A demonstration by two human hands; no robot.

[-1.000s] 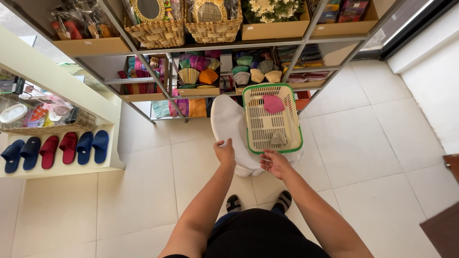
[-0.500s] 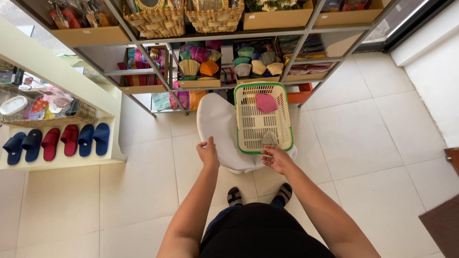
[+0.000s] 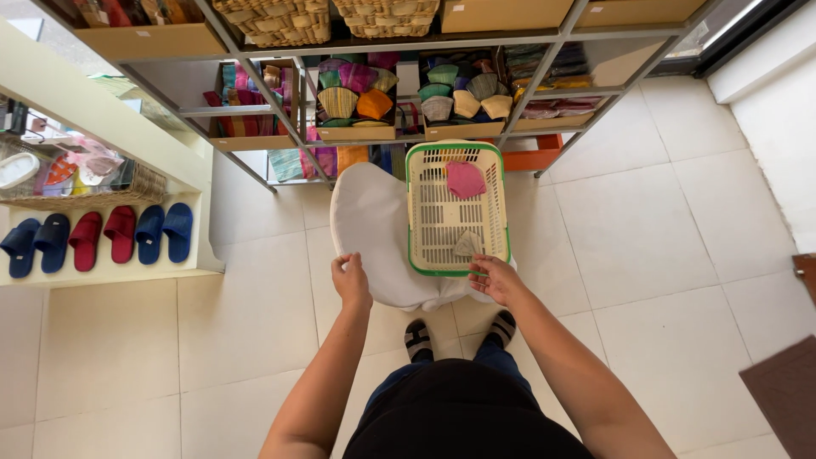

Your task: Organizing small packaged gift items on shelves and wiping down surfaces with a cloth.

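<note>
The left hand (image 3: 351, 280) is closed on the near edge of a white cloth (image 3: 370, 234). The right hand (image 3: 497, 280) is clamped on the near rim of a cream, green-rimmed basket (image 3: 457, 212), which rests on the cloth. A pink folded item (image 3: 466, 179) and a grey one (image 3: 467, 246) lie inside the basket. A metal shelf rack (image 3: 408, 93) stands just beyond it. Risk is judged: held at one rim only, the basket could tilt and spill onto the tiled floor (image 3: 646, 229).

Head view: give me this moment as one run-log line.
left hand: grips white cloth | right hand: holds green-rimmed basket near edge | basket: pink piece, grey piece
</note>
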